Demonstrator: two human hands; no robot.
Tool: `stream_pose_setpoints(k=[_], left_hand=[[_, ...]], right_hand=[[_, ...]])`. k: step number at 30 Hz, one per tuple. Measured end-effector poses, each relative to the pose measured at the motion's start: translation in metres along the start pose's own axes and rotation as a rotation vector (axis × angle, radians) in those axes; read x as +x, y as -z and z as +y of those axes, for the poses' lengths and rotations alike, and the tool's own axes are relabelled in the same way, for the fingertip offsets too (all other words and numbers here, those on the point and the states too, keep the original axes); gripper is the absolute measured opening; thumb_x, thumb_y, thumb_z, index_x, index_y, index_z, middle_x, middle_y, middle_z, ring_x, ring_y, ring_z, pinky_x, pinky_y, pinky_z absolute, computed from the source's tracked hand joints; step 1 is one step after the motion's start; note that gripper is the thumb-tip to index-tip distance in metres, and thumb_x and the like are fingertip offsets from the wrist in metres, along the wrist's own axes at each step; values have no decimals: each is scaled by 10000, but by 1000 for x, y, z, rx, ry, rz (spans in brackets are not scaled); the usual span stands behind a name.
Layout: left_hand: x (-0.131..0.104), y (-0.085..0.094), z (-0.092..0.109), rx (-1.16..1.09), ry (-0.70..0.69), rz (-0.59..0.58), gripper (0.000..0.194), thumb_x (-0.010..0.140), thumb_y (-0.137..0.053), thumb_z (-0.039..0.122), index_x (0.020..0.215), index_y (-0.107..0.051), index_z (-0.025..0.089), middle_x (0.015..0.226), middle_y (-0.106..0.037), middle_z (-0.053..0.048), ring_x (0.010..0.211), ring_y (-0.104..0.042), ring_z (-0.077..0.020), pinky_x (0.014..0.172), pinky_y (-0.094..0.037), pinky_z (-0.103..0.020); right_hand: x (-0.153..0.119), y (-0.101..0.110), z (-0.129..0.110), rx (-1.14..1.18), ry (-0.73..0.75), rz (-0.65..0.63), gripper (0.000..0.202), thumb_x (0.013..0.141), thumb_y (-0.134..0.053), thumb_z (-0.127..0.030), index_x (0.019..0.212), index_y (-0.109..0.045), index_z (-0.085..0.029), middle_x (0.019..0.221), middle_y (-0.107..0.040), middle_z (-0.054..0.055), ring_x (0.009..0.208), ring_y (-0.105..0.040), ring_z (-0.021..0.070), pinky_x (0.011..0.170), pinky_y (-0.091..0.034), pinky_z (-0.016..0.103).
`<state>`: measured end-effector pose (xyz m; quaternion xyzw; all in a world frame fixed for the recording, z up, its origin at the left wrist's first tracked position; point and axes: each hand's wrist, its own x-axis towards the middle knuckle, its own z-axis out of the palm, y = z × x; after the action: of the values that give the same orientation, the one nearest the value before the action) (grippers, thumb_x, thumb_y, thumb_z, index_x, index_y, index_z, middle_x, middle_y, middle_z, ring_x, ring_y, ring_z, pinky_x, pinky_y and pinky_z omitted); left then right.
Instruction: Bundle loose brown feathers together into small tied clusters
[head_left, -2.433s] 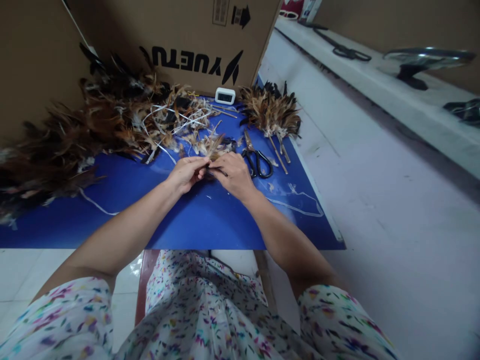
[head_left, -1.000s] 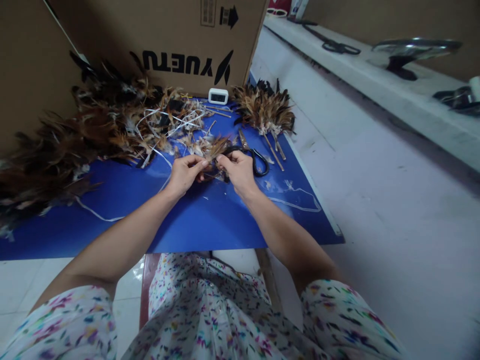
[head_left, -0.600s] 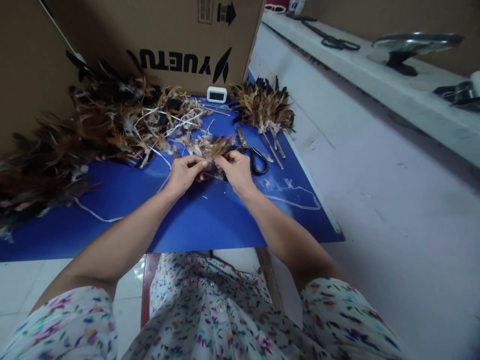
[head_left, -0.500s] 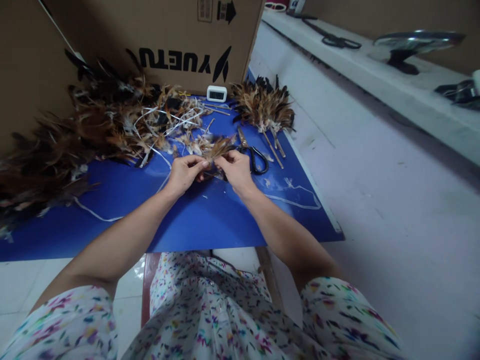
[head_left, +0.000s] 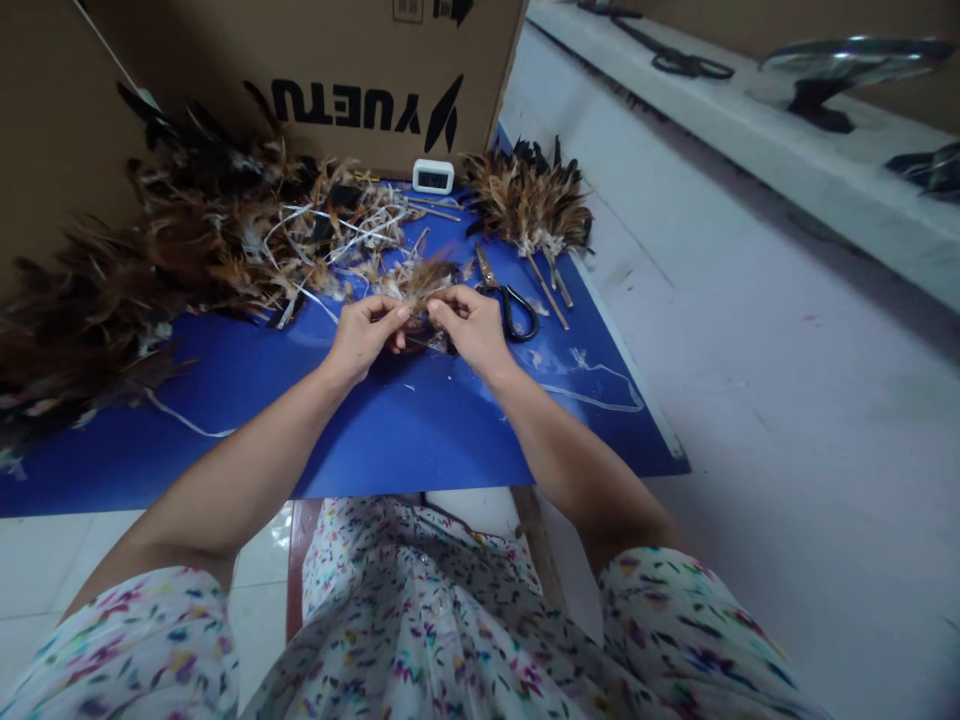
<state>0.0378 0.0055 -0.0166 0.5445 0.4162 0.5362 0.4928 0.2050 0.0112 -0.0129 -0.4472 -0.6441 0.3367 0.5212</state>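
Over the blue tabletop (head_left: 420, 430), my left hand (head_left: 366, 332) and my right hand (head_left: 471, 325) meet at a small bunch of brown feathers (head_left: 429, 285). Both hands are closed, thumbs and fingers pinching the bunch near its base. The feather tips point up and away from me, slightly blurred. Just right of my right hand lies a pair of black-handled scissors (head_left: 510, 300), blades pointing away. Dark bits beneath my fingers are partly hidden.
A long heap of brown and black feathers (head_left: 202, 240) with white string covers the left side. Feather bundles on sticks (head_left: 529, 200) lie at the back right. A white digital clock (head_left: 433, 177) stands before a cardboard box (head_left: 360, 60). Loose string (head_left: 600, 402) trails at right.
Both hands still pinch the feather bunch, and its tips have shifted slightly left and blurred. The whole view has tilted a little, moving the background slightly upward.
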Motion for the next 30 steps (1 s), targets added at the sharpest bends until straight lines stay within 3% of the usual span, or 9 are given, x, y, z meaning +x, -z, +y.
stream_pose_setpoints(k=[5,9,18,21,24,28,30], left_hand=[[8,6,1,-125,10,136,322,734,-792,417,730,-583,173,693,-654,10,428,-517,-50,390,-407,-172],[11,8,3,-155,46,206,305,761,-775,394,739,-559,181,685,-643,26,416,-496,-42,387,-397,-165],[8,5,5,-118,71,175,276,782,-756,371,742,-559,183,694,-633,18,437,-499,-46,410,-411,-172],[7,4,5,-125,76,167,245,793,-743,331,735,-562,177,686,-627,21,427,-496,-44,402,-405,-172],[6,5,5,-139,68,149,241,792,-740,315,722,-561,169,692,-628,24,403,-486,-36,382,-390,-173],[4,4,4,-151,82,107,270,781,-752,346,738,-564,157,724,-649,15,372,-465,-23,356,-364,-168],[3,2,5,-160,107,88,285,770,-762,352,734,-563,152,736,-658,7,364,-464,-22,349,-361,-168]], right_hand=[[-3,9,-5,-485,238,-266,64,817,-639,-153,819,-693,-186,885,-674,44,881,-596,195,869,-446,368],[-5,12,-6,-721,279,-422,53,844,-667,-184,878,-707,-188,972,-654,74,986,-565,235,890,-411,390],[-7,5,-5,-908,309,-527,95,916,-586,-178,896,-675,-150,976,-621,110,948,-522,239,841,-369,380],[-6,4,-5,-811,297,-474,91,905,-564,-140,851,-637,-140,956,-615,108,936,-523,227,858,-380,377],[-1,6,-1,-515,234,-334,102,894,-557,-149,801,-592,-169,894,-611,55,861,-540,177,833,-411,332],[5,8,5,-23,55,-166,216,906,-580,-384,802,-555,-197,747,-608,-11,652,-529,114,660,-432,270],[7,9,5,170,-48,-129,340,852,-626,-529,804,-544,-202,724,-626,-17,586,-526,94,585,-430,246]])
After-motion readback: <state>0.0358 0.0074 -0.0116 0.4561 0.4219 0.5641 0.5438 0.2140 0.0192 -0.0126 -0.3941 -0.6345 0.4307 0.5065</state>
